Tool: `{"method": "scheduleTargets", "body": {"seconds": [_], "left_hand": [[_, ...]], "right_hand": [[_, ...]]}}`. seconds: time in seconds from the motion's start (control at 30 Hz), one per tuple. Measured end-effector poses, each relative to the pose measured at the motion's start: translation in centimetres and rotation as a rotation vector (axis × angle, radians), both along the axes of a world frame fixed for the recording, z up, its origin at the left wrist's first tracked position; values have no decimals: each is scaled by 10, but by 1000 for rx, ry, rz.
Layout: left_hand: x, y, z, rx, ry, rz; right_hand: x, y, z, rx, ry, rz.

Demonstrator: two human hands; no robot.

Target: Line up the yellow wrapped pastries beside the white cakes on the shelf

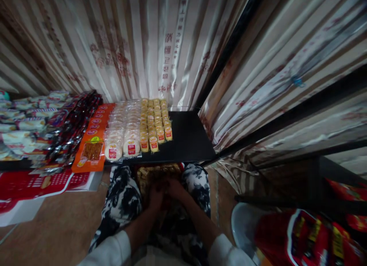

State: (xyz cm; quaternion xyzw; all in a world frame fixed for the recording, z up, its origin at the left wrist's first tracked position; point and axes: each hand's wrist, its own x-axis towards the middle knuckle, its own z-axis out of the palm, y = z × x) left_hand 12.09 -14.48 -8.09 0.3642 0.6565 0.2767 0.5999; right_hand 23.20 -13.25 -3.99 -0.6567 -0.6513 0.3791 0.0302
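Between my knees sits a container with a red and white rim, filled with gold-wrapped packets. My left hand and my right hand reach down close together over these packets. Both are in deep shadow and blurred. Their fingers are hardly visible, and whether they hold a packet is hidden. Just beyond, on a black shelf, stand rows of small yellow wrapped cakes. Beside them, to the left, lie rows of round white wrapped biscuits.
An orange snack bag, dark shiny packets and white packets fill the shelf's left part. Red packaging lies below them. At right are a grey-white tub and red snack bags. A pleated curtain hangs behind.
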Motion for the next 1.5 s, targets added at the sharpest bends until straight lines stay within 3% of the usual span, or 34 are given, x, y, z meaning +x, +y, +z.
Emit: {"method": "scheduleTargets", "body": {"seconds": [0.1, 0.17, 0.37, 0.47, 0.57, 0.67, 0.8, 0.93, 1.1, 1.27, 1.37, 1.5], "left_hand": [[-3, 2, 10, 66, 83, 41], [-5, 5, 18, 102, 65, 35], [-22, 18, 47, 204, -142, -4], [-34, 21, 63, 265, -271, -82], [-41, 23, 77, 336, -318, -133], [-44, 24, 89, 407, -274, -189], [-48, 27, 106, 564, -116, -289], [-47, 31, 123, 775, 10, -281], [-35, 40, 136, 751, -20, -278], [-26, 50, 144, 872, 141, -78], [-20, 51, 145, 883, 187, -54], [-7, 49, 135, 869, 161, -159]], "right_hand": [[3, -7, 2, 83, 199, -141], [4, -11, 8, 104, 240, -151], [2, -17, 46, 246, -26, -163], [0, -18, 65, 410, -118, -108], [-2, -20, 80, 510, -96, 44], [-3, -21, 90, 476, 12, 122], [-1, -22, 99, 417, 177, 75], [3, -23, 102, 391, 212, 36], [7, -21, 94, 372, 301, -64], [16, -10, 76, 393, 455, -253], [24, 2, 70, 405, 536, -381], [35, 25, 71, 504, 457, -477]]}}
